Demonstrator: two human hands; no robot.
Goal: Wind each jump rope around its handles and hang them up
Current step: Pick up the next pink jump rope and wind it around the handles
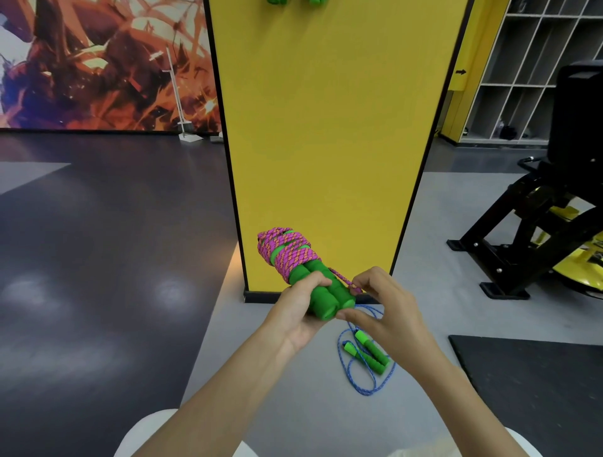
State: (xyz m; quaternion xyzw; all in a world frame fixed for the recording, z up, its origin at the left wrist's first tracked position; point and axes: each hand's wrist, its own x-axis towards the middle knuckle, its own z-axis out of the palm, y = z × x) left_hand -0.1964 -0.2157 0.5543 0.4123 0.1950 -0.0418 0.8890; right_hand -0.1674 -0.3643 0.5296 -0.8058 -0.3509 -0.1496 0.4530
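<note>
A pink-and-orange jump rope (288, 251) is wound around its two green foam handles (329, 295), held side by side in front of me. My left hand (301, 310) grips the handles from the left. My right hand (380, 303) pinches the loose end of the pink rope at the handles' right side. On the grey floor below lies a blue jump rope (367, 355) with green handles, unwound in loose loops. At the top of the yellow pillar (329, 130), two green objects (295, 1) show at the frame's edge.
A black and yellow exercise machine (548, 208) stands to the right, with a black floor mat (535, 378) in front of it. White cubby shelves (528, 71) line the back right. A dark floor and a mural wall (98, 62) lie to the left.
</note>
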